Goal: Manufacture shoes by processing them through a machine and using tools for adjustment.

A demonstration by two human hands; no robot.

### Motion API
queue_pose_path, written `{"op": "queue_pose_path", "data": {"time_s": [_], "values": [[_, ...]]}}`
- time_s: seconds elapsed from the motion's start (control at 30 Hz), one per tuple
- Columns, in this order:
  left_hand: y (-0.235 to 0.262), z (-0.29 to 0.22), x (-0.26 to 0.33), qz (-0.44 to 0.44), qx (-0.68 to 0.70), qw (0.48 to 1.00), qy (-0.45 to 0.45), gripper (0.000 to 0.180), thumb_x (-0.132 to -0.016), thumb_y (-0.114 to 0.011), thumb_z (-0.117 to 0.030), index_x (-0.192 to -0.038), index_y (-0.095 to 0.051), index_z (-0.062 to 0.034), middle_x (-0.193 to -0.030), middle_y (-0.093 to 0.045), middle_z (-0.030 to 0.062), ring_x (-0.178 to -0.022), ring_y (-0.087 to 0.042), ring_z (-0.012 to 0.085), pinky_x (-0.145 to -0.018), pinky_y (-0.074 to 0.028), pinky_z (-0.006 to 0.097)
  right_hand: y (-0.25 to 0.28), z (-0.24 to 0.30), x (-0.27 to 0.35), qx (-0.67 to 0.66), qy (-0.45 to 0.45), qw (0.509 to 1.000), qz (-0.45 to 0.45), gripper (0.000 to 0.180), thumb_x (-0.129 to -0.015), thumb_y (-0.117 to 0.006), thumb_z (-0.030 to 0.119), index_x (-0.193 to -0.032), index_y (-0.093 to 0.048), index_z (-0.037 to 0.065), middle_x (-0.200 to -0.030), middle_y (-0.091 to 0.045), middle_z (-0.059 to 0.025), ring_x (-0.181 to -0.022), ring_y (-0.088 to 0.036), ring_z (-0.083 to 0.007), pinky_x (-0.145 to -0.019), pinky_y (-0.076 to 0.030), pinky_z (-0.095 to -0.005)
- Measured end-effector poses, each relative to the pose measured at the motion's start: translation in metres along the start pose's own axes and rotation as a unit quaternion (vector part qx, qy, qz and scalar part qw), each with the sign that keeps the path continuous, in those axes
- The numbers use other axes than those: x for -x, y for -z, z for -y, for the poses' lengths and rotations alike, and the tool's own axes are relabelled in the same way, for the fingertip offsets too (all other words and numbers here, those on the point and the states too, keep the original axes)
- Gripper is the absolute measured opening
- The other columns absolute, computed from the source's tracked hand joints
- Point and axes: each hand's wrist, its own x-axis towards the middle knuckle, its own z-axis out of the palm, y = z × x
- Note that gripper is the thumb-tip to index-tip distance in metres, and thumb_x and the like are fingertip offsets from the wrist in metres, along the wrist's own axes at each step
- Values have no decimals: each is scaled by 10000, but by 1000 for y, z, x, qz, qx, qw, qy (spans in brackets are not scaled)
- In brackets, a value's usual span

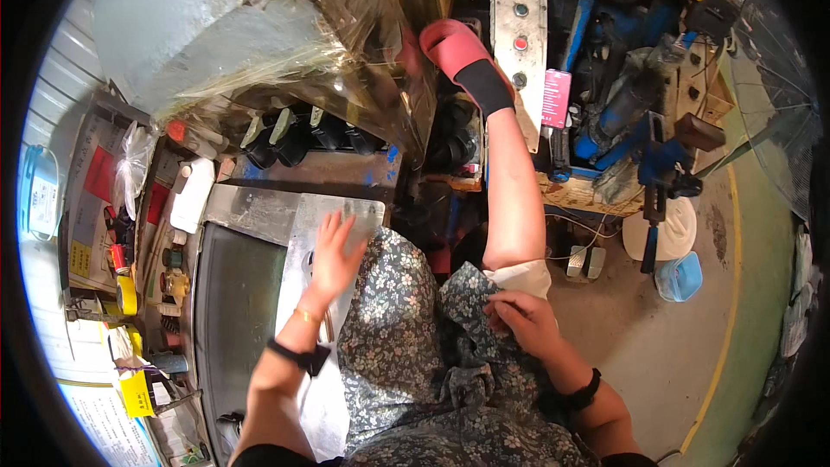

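Workshop seen from above, as I watch through the head camera: the left hand (333, 252) lies with fingers spread, flat on a shiny metal sheet (346, 212) that rests on the workbench (238, 294) just ahead of the body. The left wrist carries a thin gold bracelet (305, 316) and a dark band (298, 355). The right hand (523, 320) sits on the lap, fingers curled and pinching the flowered fabric (406, 337) of the dress at the edge of a pale folded cloth (523, 277) near the knee; another dark band (586, 395) circles that wrist. One bare leg (512, 199) stretches forward, its foot in a red slipper (454, 43) over a black sock (484, 86), raised against the grey control panel (517, 26) of a blue machine (622, 104). Behind the metal sheet I see a row of dark shoe parts (303, 134) under crumpled clear plastic film (259, 35). Small bottles and tins (125, 251) crowd the left edge of the bench, beside a white bottle (192, 195). On the concrete floor to the right stand a white bucket lid (670, 229) and a light blue container (680, 277), with a yellow painted line (735, 294) curving past them.
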Motion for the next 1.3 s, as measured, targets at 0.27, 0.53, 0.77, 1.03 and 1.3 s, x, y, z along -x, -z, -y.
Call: {"op": "queue_pose_path", "data": {"time_s": [0.27, 0.53, 0.77, 1.03, 1.3], "values": [[4, -25, 238, -1, -60, 994, 88, 480, -955, -525, -217, -1371, -508, 21, -1449, -464, 236, -1354, -392, 466, -1133, -294, 539, 82, 52, 35, 279, 262, 878, -288, 183, -971, -598, 104, -1092, -649, -23, -1037, -699, -101, -913, -658, -184, -801, -530, -310], [-2, -30, 240, -118, -27, 987, 101, 381, -929, -542, -177, -1260, -611, -3, -1338, -587, 197, -1278, -498, 414, -1097, -370, 478, 177, 64, -8, 638, -4, 642, -426, 723, -888, -675, 325, -1430, -367, -41, -1132, -658, -249, -1037, -640, -408, -879, -527, -458], [-7, -26, 249, -131, -16, 984, 116, 379, -928, -554, -210, -1248, -618, -18, -1339, -592, 175, -1278, -500, 406, -1096, -376, 471, 204, 72, -17, 513, -50, 750, -413, 618, -861, -712, 326, -1275, -491, -77, -1146, -641, -288, -1098, -623, -406, -912, -523, -464], [-5, -25, 245, -125, -23, 984, 123, 383, -922, -574, -227, -1248, -619, -32, -1350, -586, 166, -1287, -494, 399, -1103, -368, 462, 209, 65, -20, 452, -7, 793, -409, 436, -871, -647, 190, -1213, -529, -54, -1105, -645, -293, -1018, -638, -427, -842, -520, -491], [-31, 21, 251, -90, -9, 990, 112, 449, -908, -524, -263, -1303, -594, -64, -1426, -540, 106, -1353, -449, 336, -1132, -342, 429, 233, 42, -44, 442, 40, 792, -418, 353, -872, -654, 176, -1136, -548, -33, -998, -651, -254, -899, -639, -418, -804, -515, -487]]}}
